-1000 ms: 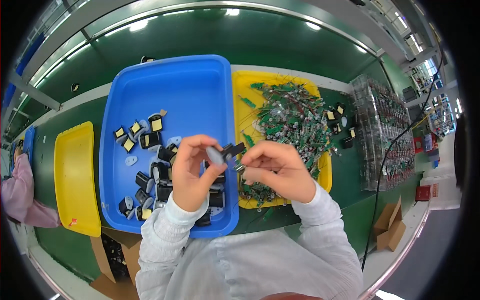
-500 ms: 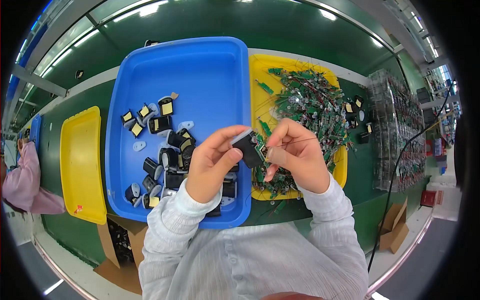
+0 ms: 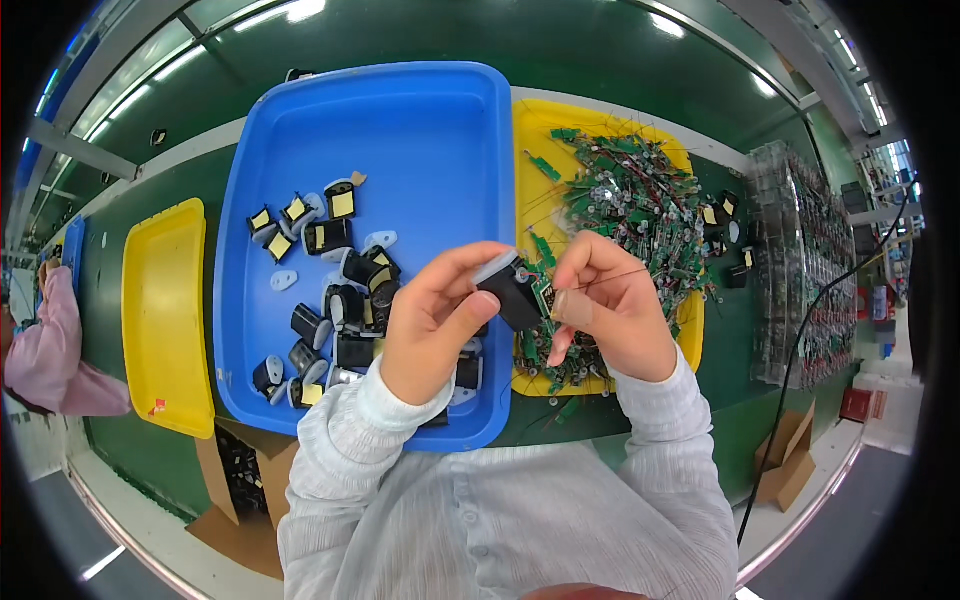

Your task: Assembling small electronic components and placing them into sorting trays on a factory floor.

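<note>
My left hand grips a black plastic housing with a grey end cap, thumb on one side and fingers behind. At the housing's right side is a small green circuit board with thin wires; how far it sits inside is hard to tell. My right hand pinches at this board between thumb and fingertips, a bandage-like wrap round one digit. Beneath the hands lie a blue tray with several similar black housings and a yellow tray heaped with wired green circuit boards.
Another yellow tray lies to the left, beyond it a person in a pink sleeve. Clear plastic trays packed with parts stand stacked at right, a black cable before them. Open cardboard boxes sit below the table edge.
Both hands have moved slightly right with the housing and board, and the housing is turned a little, showing more of its grey cap. The whole view has shifted slightly.
</note>
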